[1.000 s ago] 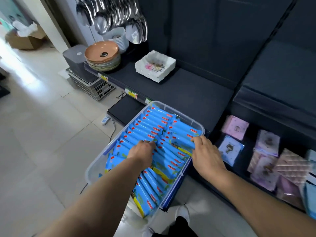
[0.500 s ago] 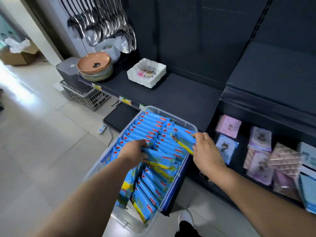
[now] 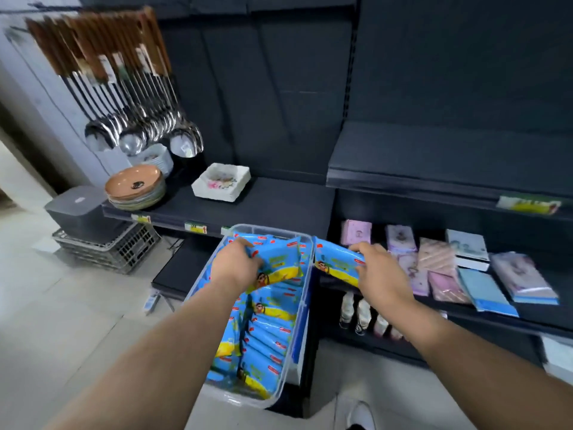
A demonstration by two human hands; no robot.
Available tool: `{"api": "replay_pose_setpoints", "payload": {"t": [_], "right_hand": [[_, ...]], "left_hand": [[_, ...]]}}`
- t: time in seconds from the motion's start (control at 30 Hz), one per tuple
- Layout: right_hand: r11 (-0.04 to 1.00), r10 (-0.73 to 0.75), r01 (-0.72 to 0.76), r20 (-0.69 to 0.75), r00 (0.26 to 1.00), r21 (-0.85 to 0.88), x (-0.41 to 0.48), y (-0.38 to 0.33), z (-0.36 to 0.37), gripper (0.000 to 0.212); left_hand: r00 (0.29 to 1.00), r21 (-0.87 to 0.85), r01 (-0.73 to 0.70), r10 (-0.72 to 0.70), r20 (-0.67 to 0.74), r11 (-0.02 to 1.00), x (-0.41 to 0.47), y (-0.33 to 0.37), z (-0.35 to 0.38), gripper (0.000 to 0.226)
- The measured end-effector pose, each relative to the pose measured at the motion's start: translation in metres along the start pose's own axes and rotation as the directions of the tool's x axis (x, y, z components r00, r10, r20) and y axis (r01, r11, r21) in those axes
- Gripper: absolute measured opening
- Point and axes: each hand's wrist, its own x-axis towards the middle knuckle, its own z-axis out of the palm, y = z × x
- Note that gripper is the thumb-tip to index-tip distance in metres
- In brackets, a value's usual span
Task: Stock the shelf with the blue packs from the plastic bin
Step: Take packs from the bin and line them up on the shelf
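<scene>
A clear plastic bin stands on the floor against the dark shelving, filled with several blue packs with yellow bands. My left hand grips a bunch of blue packs lifted above the bin's far end. My right hand holds another blue pack just outside the bin's right rim, in front of the lower shelf. The dark middle shelf lies beyond the bin.
White square dishes and stacked orange plates sit on the middle shelf under hanging ladles. Pastel packets cover the right lower shelf, small bottles below. A grey box on crates stands left. My shoe is by the bin.
Both hands have lifted packs out of the bin. The right hand has carried its pack past the bin's right rim toward the lower shelf. The view has tilted up.
</scene>
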Motion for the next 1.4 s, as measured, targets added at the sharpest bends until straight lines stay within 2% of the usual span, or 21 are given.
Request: {"api": "replay_pose_setpoints", "payload": {"t": [0.1,0.27,0.4,0.7,1.13,1.4], "right_hand": [[0.999,0.035,-0.033,-0.095,0.995,0.022,-0.02,0.019,-0.029,0.04],[0.986,0.166,-0.161,-0.24,0.956,0.041,-0.045,0.057,-0.079,0.043],[0.972,0.235,-0.22,-0.369,0.899,0.083,-0.06,0.089,-0.115,0.037],[0.933,0.356,-0.326,-0.515,0.78,0.151,-0.069,0.185,-0.198,0.03],[0.93,0.366,-0.31,-0.576,0.731,0.198,-0.055,0.347,-0.339,0.032],[0.925,0.378,-0.325,-0.581,0.72,0.199,-0.029,0.43,-0.395,0.036]], "left_hand": [[0.996,-0.008,-0.083,0.083,0.02,0.997,-0.008,0.027,0.001,0.038],[0.972,-0.087,-0.232,0.235,0.025,0.969,-0.02,0.087,0.013,0.021],[0.945,-0.14,-0.324,0.328,0.005,0.936,-0.032,0.147,0.03,0.017],[0.876,-0.267,-0.47,0.481,-0.026,0.841,-0.058,0.283,0.077,0.014],[0.86,-0.386,-0.503,0.494,-0.129,0.774,-0.103,0.499,0.162,0.009],[0.858,-0.405,-0.505,0.497,-0.134,0.762,-0.108,0.587,0.215,0.01]]}}
